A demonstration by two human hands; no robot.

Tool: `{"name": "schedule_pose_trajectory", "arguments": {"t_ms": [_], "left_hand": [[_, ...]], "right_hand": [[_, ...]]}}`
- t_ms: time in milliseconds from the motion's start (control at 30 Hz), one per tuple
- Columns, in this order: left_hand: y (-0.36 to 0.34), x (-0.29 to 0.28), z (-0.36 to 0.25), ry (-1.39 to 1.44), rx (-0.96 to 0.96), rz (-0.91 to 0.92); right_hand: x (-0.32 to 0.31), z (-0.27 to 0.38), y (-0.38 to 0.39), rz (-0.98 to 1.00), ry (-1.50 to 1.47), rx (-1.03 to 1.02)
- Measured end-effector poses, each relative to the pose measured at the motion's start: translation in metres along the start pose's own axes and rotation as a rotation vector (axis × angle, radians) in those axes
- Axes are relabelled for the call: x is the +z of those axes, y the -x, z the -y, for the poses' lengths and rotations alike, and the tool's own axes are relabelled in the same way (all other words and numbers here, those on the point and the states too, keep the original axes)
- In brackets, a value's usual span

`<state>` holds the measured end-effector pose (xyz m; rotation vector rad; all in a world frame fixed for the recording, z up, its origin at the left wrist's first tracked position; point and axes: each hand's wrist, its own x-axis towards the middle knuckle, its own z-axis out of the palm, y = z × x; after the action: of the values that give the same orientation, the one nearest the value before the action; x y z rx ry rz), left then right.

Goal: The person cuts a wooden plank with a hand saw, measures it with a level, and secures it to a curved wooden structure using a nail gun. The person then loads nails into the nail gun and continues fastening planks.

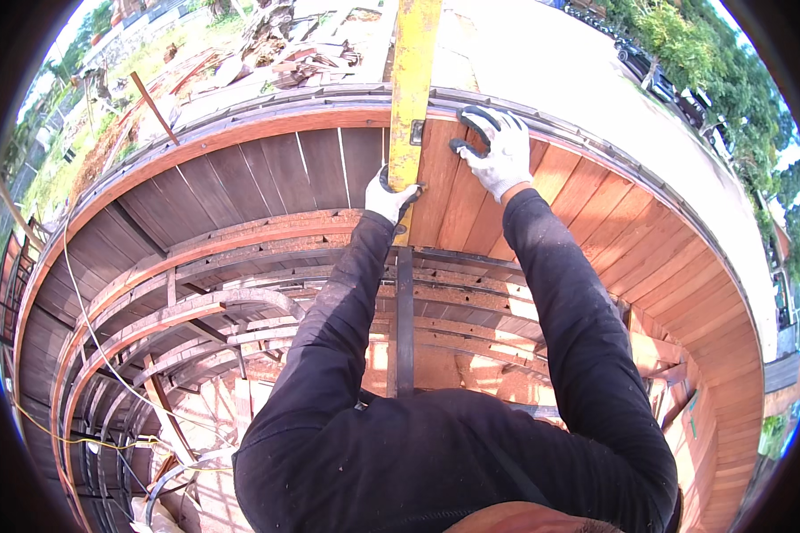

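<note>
Curved wooden planking sweeps across an outdoor work place, dark boards (276, 169) on the left and reddish boards (636, 213) on the right, the two meeting near the middle. Along its far side runs an edge: a reddish wooden strip (267, 124) on the left and, just beyond it, a dark layered rim (333, 96). Past that rim, to the far right, pale ground (529, 53) gives a broad open stretch, bordered by trees (684, 40); to the far left, scrap timber (302, 67) lies loose on the ground.

One yellow bar (410, 84) crosses this far edge, its far end running out of view and its near part over the boards, close to where dark meets reddish. Its left and right edges stand plain against the planks — a small dark window sits in its right side. Closed around its near part is the left hand (391, 197), in a white and dark glove, thumb across the bar. Just right of it, the right hand (498, 151), gloved alike, has its fingers spread and curved over the reddish boards near the rim — whether it presses on them I cannot tell.

Nearer, curved rails (173, 315) step down with gaps between them, a dark upright (405, 320) stands between the forearms, and a pale cable (95, 333) trails down the left.
</note>
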<state>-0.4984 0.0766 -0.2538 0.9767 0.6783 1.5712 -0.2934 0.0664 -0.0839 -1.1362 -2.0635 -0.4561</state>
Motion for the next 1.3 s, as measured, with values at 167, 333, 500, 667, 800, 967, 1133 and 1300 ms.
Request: {"name": "schedule_pose_trajectory", "arguments": {"t_ms": [167, 333, 500, 667, 800, 967, 1133, 1300], "left_hand": [[0.005, 0.01, -0.009, -0.014, 0.018, -0.013], [-0.003, 0.007, -0.012, -0.069, 0.032, -0.014], [-0.007, -0.001, -0.005, -0.108, 0.027, -0.007], [-0.004, 0.005, -0.01, -0.062, 0.015, 0.009], [-0.005, 0.004, -0.01, -0.071, 0.015, 0.0], [-0.006, 0.004, -0.008, -0.095, 0.002, -0.006], [-0.002, 0.007, -0.012, -0.068, 0.016, -0.016], [-0.002, 0.006, -0.013, -0.075, 0.016, -0.008]], "right_hand": [[0.0, -0.003, 0.0, -0.022, 0.005, -0.006], [-0.001, 0.0, -0.007, -0.099, 0.034, -0.045], [-0.001, 0.003, -0.007, -0.067, 0.031, -0.029], [0.0, -0.002, -0.006, -0.013, 0.037, -0.003], [0.001, -0.002, -0.006, -0.024, 0.043, -0.008], [0.0, -0.001, -0.007, -0.012, 0.025, 0.0], [-0.002, 0.002, -0.007, -0.055, 0.041, -0.019], [-0.002, 0.003, -0.007, -0.082, 0.052, -0.032]]}}
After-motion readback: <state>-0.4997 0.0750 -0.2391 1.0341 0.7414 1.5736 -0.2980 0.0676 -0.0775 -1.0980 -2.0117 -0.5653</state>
